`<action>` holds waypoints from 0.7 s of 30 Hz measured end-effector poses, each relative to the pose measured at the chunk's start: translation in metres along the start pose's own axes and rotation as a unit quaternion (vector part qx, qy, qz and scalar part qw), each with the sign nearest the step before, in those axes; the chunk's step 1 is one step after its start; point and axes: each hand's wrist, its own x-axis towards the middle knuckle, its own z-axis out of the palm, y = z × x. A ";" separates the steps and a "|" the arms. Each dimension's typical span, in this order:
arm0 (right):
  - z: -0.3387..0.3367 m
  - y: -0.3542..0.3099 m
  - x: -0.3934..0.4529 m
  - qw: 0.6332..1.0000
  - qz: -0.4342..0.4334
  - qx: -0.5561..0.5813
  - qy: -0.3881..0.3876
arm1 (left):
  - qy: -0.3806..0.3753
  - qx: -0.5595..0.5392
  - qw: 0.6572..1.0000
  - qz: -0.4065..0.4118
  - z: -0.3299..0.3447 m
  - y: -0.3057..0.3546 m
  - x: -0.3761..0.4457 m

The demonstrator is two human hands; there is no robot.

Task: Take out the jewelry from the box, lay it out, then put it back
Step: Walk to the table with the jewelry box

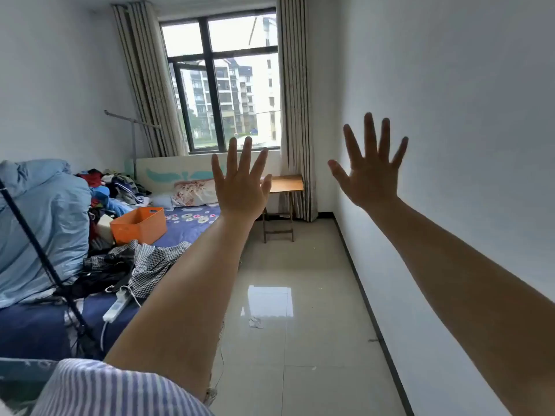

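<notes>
Left hand (240, 187) and right hand (371, 172) raised with fingers spread and empty, backs to camera, in front of dark-framed window (222, 82), rectangular orange plastic bin (139, 225) on cluttered bed (186, 223) below-left of window, small wooden surface (286, 184) beneath it, glossy tiled floor (300, 325), jewelry box not visible

Home bedroom: cluttered bed (186, 223), curtained window (222, 82).

The bed (192, 223) has a dark blue sheet with a flower pattern. On it lie an orange plastic box (138, 225), a light blue duvet (45, 223), a heap of mixed clothes (114, 184), a flowered pillow (195, 192), a checkered cloth (153, 262) and a white power strip (115, 306). The tiled floor (300, 340) carries a small wooden counter (285, 186) near the window.
</notes>
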 end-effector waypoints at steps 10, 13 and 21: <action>0.165 0.003 0.056 0.995 -0.016 -0.018 -0.095 | -0.208 0.007 0.978 0.001 0.164 0.030 0.050; 0.242 0.024 0.076 0.991 -0.005 -0.016 -0.133 | -0.276 0.011 0.961 0.007 0.244 0.044 0.067; 0.440 0.082 0.169 0.961 0.016 -0.015 -0.274 | -0.405 -0.027 0.914 -0.016 0.455 0.042 0.137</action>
